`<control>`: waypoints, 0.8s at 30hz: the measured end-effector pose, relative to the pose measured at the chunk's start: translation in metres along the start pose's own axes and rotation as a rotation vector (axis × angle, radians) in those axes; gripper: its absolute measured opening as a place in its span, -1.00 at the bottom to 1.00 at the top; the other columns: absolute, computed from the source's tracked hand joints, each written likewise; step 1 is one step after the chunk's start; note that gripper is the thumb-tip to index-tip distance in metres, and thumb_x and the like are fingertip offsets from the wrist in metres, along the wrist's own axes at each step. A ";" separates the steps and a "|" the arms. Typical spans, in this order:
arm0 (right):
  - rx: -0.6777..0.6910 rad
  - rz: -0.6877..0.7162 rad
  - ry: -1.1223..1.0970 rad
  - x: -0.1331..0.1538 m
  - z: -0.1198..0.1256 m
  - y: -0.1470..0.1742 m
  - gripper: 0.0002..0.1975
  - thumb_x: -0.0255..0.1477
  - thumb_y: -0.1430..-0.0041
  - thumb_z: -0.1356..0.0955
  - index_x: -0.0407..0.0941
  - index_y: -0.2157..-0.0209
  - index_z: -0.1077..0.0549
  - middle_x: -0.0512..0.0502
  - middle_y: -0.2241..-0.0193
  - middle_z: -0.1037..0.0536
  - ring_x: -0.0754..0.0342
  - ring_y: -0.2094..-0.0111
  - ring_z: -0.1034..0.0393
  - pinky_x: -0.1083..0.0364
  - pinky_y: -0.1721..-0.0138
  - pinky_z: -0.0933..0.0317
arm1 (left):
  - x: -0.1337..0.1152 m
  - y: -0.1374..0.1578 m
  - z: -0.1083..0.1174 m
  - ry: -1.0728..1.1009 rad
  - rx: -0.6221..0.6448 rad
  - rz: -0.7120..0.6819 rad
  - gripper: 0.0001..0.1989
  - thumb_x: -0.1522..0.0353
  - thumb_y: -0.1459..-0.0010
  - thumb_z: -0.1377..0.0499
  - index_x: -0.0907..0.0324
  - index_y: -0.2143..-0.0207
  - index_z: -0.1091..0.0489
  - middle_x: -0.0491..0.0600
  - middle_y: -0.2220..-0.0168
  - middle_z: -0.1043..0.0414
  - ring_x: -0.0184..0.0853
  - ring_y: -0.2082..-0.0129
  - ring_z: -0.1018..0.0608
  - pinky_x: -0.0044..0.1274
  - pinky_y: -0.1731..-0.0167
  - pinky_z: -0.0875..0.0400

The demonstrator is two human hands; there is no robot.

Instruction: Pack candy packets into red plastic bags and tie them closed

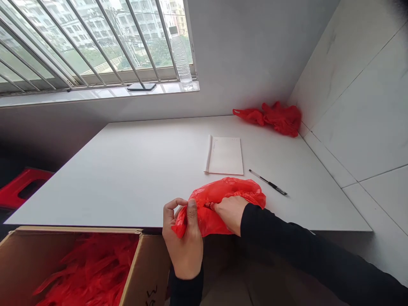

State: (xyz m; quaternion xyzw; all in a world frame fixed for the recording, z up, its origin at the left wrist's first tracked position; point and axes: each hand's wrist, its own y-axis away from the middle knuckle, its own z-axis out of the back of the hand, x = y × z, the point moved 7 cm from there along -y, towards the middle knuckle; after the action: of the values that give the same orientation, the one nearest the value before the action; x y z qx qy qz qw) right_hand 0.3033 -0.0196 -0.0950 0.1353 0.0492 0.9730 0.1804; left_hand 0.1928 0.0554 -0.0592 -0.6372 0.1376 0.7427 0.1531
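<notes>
A thin red plastic bag (pixel 228 187) lies crumpled at the front edge of the white table, partly hanging over it. My left hand (pixel 185 238) pinches one end of the bag between thumb and fingers. From the right, my right hand (pixel 231 212) reaches to the middle of the bag, its fingers closed on the plastic and partly hidden in the folds. A small dark patterned patch shows by the right fingertips; I cannot make out whether it is print or something inside.
A notepad (pixel 226 155) and a black pen (pixel 269 182) lie beyond the bag. More red bags (pixel 280 119) are heaped in the back right corner. At the front left stands a cardboard box (pixel 149 259) holding red bags. A plastic bottle (pixel 181 61) and phone (pixel 142 86) rest on the windowsill.
</notes>
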 end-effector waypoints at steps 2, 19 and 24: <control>0.043 -0.015 0.013 0.003 -0.002 -0.005 -0.71 -0.60 -0.09 -0.42 -0.16 0.11 -0.52 -0.20 0.37 -0.63 -0.12 0.36 -0.56 0.03 0.38 -0.30 | -0.003 0.003 -0.002 0.029 -0.002 0.035 -0.70 0.11 -0.19 -0.28 0.10 0.17 -0.38 -0.12 0.40 -0.52 -0.41 0.55 -0.48 -0.63 0.56 -0.36; 0.267 -0.162 0.242 -0.042 0.012 0.025 -0.62 -0.63 -0.14 -0.33 -0.10 0.01 -0.45 -0.14 0.44 -0.57 -0.11 0.43 -0.51 0.09 0.50 -0.09 | -0.002 0.004 -0.015 0.217 0.118 -0.032 -0.53 0.21 -0.16 -0.34 0.06 -0.11 -0.44 -0.09 0.35 -0.50 -0.37 0.37 -0.54 -0.54 0.26 -0.50; 0.247 -0.178 0.250 -0.044 0.012 0.027 -0.58 -0.67 -0.13 -0.29 -0.09 -0.01 -0.43 -0.12 0.48 -0.55 -0.11 0.46 -0.51 0.09 0.51 -0.06 | 0.003 0.000 -0.012 0.195 0.087 -0.049 -0.48 0.20 -0.17 -0.32 0.09 -0.16 -0.43 0.02 0.18 -0.57 -0.21 0.16 -0.61 -0.43 0.09 -0.54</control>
State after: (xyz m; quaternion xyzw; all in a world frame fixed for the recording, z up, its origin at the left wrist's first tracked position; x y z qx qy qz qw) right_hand 0.3371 -0.0606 -0.0907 0.0296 0.2021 0.9490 0.2402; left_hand 0.2032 0.0502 -0.0641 -0.7024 0.1685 0.6665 0.1845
